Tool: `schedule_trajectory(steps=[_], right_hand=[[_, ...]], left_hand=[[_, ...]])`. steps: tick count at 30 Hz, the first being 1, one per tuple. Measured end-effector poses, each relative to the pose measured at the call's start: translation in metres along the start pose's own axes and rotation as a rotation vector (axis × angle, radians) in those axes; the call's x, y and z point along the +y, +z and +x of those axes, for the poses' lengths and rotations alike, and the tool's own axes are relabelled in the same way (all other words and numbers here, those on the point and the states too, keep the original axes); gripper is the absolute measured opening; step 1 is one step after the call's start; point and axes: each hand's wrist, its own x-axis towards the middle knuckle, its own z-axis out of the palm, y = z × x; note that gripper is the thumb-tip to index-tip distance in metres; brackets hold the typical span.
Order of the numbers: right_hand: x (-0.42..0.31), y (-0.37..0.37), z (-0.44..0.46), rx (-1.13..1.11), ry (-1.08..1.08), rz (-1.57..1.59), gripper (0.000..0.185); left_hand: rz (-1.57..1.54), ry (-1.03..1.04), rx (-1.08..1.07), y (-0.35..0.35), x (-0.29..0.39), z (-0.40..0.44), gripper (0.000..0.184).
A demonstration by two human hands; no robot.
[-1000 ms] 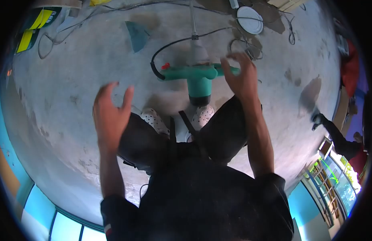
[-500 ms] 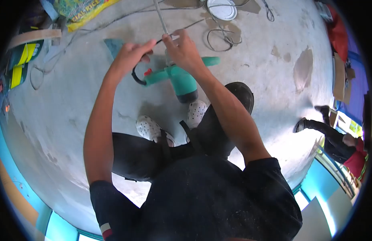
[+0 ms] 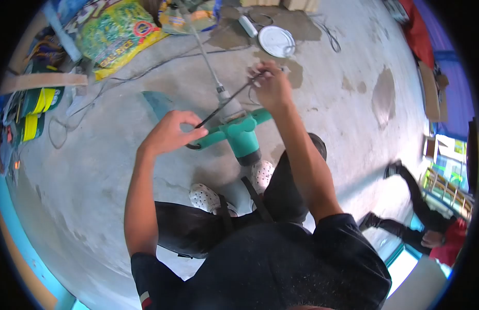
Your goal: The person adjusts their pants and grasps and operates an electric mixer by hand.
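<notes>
My left hand (image 3: pixel 173 133) pinches a black power cord (image 3: pixel 222 107) between thumb and fingers, close to the handle of a green electric paddle mixer. My right hand (image 3: pixel 274 89) grips the same cord farther up, its fingers curled and slightly blurred, so the cord runs taut and slanting between both hands. Below them, the mixer (image 3: pixel 242 139) rests on the floor near my feet, its side handles spread left and right. A long grey shaft (image 3: pixel 206 57) extends from its nose towards the bags, where its far end is hard to make out.
A yellow-green rice sack (image 3: pixel 118 39) and another bag (image 3: pixel 190 18) lie at the top. Nearby are a round white lid (image 3: pixel 276 41) and loose cable (image 3: pixel 330 36). White clogs (image 3: pixel 206 197) show by the mixer. Another person (image 3: pixel 430 232) is at the right.
My hands have moved apart, stretching a longer length of cord between them. The view has shifted, showing more of the bags and shaft. The person at right has changed stance.
</notes>
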Motion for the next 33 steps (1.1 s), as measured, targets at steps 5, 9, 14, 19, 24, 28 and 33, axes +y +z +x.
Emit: schedule_trajectory(steps=[5, 9, 14, 19, 24, 28, 33], right_hand=[[-0.060, -0.009, -0.019, 0.059, -0.524, 0.051, 0.023], [-0.060, 0.019, -0.064, 0.140, -0.662, -0.057, 0.034], [-0.050, -0.008, -0.057, 0.264, -0.191, 0.127, 0.061], [-0.043, -0.019, -0.053, 0.302, -0.303, -0.665, 0.067], [-0.025, 0.006, -0.063, 0.079, -0.552, -0.839, 0.043], [-0.001, 0.014, -0.063, -0.234, -0.483, -1.119, 0.038], [0.041, 0.003, -0.048, -0.648, -0.478, -1.684, 0.037]], left_hand=[[0.246, 0.061, 0.174, 0.006, -0.027, -0.004, 0.071], [0.404, -0.194, -0.052, 0.003, -0.052, -0.011, 0.086], [0.455, -0.376, -0.284, 0.005, -0.059, -0.007, 0.085], [0.438, -0.402, -0.406, 0.015, -0.061, 0.003, 0.076], [0.441, -0.392, -0.420, 0.019, -0.075, 0.007, 0.071], [0.421, -0.254, -0.409, 0.016, -0.070, 0.004, 0.071], [0.276, 0.001, -0.407, 0.021, -0.126, 0.015, 0.061]])
